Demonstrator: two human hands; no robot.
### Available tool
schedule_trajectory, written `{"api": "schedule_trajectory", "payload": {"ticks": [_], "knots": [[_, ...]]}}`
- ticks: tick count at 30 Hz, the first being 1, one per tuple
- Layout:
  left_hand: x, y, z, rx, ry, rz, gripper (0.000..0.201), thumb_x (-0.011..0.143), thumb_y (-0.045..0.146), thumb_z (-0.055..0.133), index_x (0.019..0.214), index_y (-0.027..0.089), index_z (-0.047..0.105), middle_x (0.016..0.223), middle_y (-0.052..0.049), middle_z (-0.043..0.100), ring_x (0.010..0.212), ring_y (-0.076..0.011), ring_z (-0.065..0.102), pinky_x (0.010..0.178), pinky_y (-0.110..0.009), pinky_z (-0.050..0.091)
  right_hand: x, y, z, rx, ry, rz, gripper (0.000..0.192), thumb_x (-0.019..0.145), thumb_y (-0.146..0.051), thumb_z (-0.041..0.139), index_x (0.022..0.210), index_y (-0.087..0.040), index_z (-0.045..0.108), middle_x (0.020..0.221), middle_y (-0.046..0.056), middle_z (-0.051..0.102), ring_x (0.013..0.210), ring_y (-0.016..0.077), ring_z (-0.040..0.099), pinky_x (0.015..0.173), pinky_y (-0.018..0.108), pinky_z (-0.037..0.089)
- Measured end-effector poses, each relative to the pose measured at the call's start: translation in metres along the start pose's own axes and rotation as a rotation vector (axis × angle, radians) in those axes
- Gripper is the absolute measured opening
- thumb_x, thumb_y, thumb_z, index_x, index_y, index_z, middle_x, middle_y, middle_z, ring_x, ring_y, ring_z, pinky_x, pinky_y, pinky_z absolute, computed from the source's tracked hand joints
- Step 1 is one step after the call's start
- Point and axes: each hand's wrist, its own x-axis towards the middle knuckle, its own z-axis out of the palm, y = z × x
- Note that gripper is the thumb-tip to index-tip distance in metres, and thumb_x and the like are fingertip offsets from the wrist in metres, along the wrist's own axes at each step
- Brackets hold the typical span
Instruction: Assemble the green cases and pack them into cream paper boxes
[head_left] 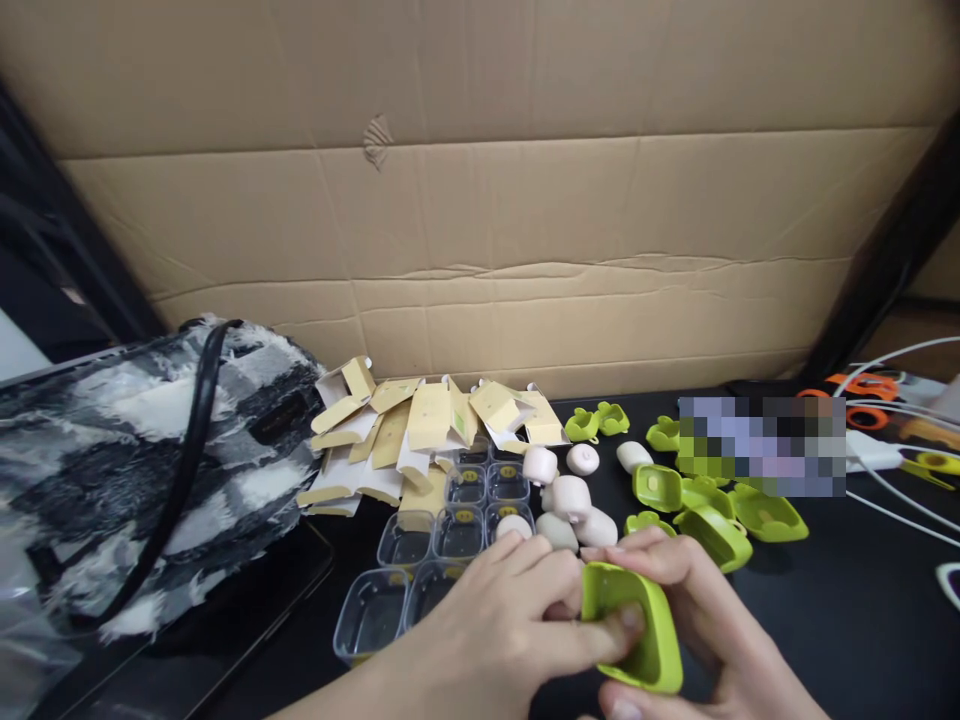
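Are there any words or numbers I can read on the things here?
No text here can be read.
Dark label on the furry bag: lettering too small and blurred.
Yellow round stickers in the clear trays: marks too small to read.
Pixelated patch: hidden.
Green case held in both hands: no text visible.

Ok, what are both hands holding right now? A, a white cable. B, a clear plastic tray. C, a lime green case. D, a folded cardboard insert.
C: both the left hand and the right hand have their grip on the lime green case, with the left thumb pressed into its opening, while the cardboard inserts, clear plastic trays and white cable lie untouched on the table.
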Motion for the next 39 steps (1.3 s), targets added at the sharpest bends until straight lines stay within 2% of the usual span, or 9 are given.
{"api": "schedule_trajectory", "payload": {"ticks": [5, 8, 11, 16, 20, 25, 31, 35, 39], "knots": [[0.006, 0.000, -0.021, -0.081, 0.166, 0.022, 0.048, 0.091, 0.032, 0.051, 0.137, 0.022, 0.042, 0.085, -0.003, 0.057, 0.075, -0.0183, 0.052, 0.068, -0.030, 0.039, 0.019, 0.000, -0.018, -0.048, 0.035, -0.055, 0.038, 0.083, -0.045, 0.067, 0.115, -0.034, 0.049, 0.106, 0.003, 0.063, 0.099, 0.0211, 0.066, 0.082, 0.026, 0.057], [0.012, -0.002, -0.042, -0.088, 0.220, -0.113, 0.031, 0.087, 0.022, 0.052, 0.117, 0.019, 0.056, 0.083, -0.003, 0.057, 0.074, -0.0176, 0.053, 0.068, -0.029, 0.041, 0.053, 0.012, -0.046, -0.327, 0.198, -0.011, 0.036, 0.084, -0.048, 0.063, 0.110, -0.028, 0.050, 0.106, 0.007, 0.061, 0.099, 0.0248, 0.063, 0.084, 0.036, 0.055], [0.016, -0.008, -0.059, -0.003, 0.020, -0.256, 0.014, 0.086, 0.014, 0.054, 0.094, 0.020, 0.064, 0.080, -0.001, 0.057, 0.075, -0.0171, 0.052, 0.068, -0.028, 0.040, 0.097, 0.039, -0.080, -0.526, 0.161, 0.103, 0.041, 0.082, -0.047, 0.065, 0.111, -0.022, 0.052, 0.109, 0.009, 0.063, 0.100, 0.0255, 0.063, 0.089, 0.040, 0.052], [0.013, -0.015, -0.067, 0.042, -0.366, -0.309, 0.013, 0.080, 0.009, 0.062, 0.083, 0.020, 0.067, 0.085, 0.000, 0.059, 0.082, -0.0170, 0.055, 0.072, -0.026, 0.041, 0.149, 0.105, -0.120, -0.734, 0.015, 0.300, 0.029, 0.092, -0.031, 0.059, 0.117, -0.018, 0.057, 0.119, 0.008, 0.061, 0.101, 0.0227, 0.062, 0.085, 0.045, 0.052], [0.012, -0.009, -0.064, 0.055, -0.471, -0.357, 0.015, 0.076, 0.006, 0.064, 0.081, 0.019, 0.070, 0.085, 0.000, 0.063, 0.085, -0.0179, 0.059, 0.074, -0.026, 0.042, 0.160, 0.142, -0.128, -0.856, -0.186, 0.472, 0.025, 0.093, -0.030, 0.058, 0.115, -0.019, 0.060, 0.119, 0.007, 0.062, 0.098, 0.0215, 0.064, 0.082, 0.042, 0.054], [0.013, -0.003, -0.060, 0.092, -0.489, -0.386, 0.009, 0.081, 0.016, 0.066, 0.081, 0.020, 0.075, 0.077, -0.001, 0.066, 0.076, -0.0185, 0.061, 0.070, -0.027, 0.042, 0.157, 0.159, -0.126, -0.912, -0.367, 0.558, 0.025, 0.093, -0.031, 0.058, 0.115, -0.018, 0.060, 0.118, 0.006, 0.062, 0.097, 0.0216, 0.064, 0.081, 0.041, 0.054], [0.013, -0.004, -0.052, 0.145, -0.478, -0.385, 0.011, 0.082, 0.016, 0.065, 0.081, 0.019, 0.076, 0.075, -0.003, 0.069, 0.075, -0.0215, 0.064, 0.073, -0.031, 0.044, 0.144, 0.143, -0.123, -0.912, -0.354, 0.427, 0.028, 0.093, -0.030, 0.058, 0.118, -0.020, 0.058, 0.124, 0.008, 0.059, 0.103, 0.0230, 0.062, 0.087, 0.045, 0.052], [0.014, -0.003, -0.049, 0.141, -0.500, -0.388, 0.015, 0.081, 0.013, 0.064, 0.082, 0.021, 0.076, 0.075, -0.003, 0.070, 0.075, -0.0213, 0.065, 0.072, -0.030, 0.044, 0.117, 0.092, -0.116, -0.832, -0.340, 0.193, 0.036, 0.090, -0.027, 0.058, 0.125, -0.020, 0.055, 0.128, 0.011, 0.058, 0.116, 0.0259, 0.056, 0.100, 0.047, 0.043], [0.016, -0.002, -0.045, 0.177, -0.516, -0.368, 0.015, 0.078, 0.010, 0.064, 0.075, 0.021, 0.075, 0.070, -0.002, 0.068, 0.071, -0.0209, 0.064, 0.068, -0.030, 0.043, 0.078, 0.038, -0.107, -0.764, -0.504, 0.028, 0.048, 0.073, -0.039, 0.070, 0.119, -0.030, 0.063, 0.135, 0.006, 0.057, 0.125, 0.0329, 0.051, 0.102, 0.051, 0.042]]}}
